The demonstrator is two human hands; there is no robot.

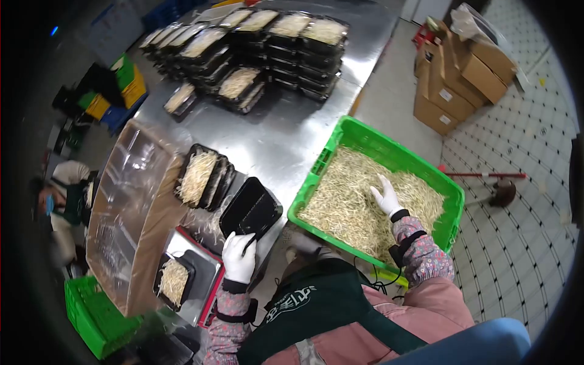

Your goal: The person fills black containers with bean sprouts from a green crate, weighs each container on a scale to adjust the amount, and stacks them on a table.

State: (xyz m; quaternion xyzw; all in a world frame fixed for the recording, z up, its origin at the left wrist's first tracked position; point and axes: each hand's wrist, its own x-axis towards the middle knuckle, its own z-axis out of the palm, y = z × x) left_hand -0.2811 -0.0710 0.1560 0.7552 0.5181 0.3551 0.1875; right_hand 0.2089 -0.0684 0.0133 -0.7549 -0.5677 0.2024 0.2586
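Observation:
My left hand (pixel 239 258), in a white glove, grips the near edge of an empty black plastic tray (pixel 251 208), which is tilted. My right hand (pixel 385 197), also gloved, is over the bean sprouts (pixel 359 204) in a green crate (pixel 398 157). Its fingers are apart, and I see nothing held in them. Left of my left hand, a black tray of sprouts (pixel 174 282) sits on a scale (pixel 210 275) with a red edge. Just beyond it stands a small stack of filled trays (pixel 199 176).
Many wrapped packs of sprouts (pixel 292 27) are stacked at the far end of the metal table (pixel 267 140). A cardboard box (pixel 140 213) lined with clear plastic stands at the left. Flattened cartons (pixel 456 82) lie on the right floor. Another person (pixel 70 194) is at far left.

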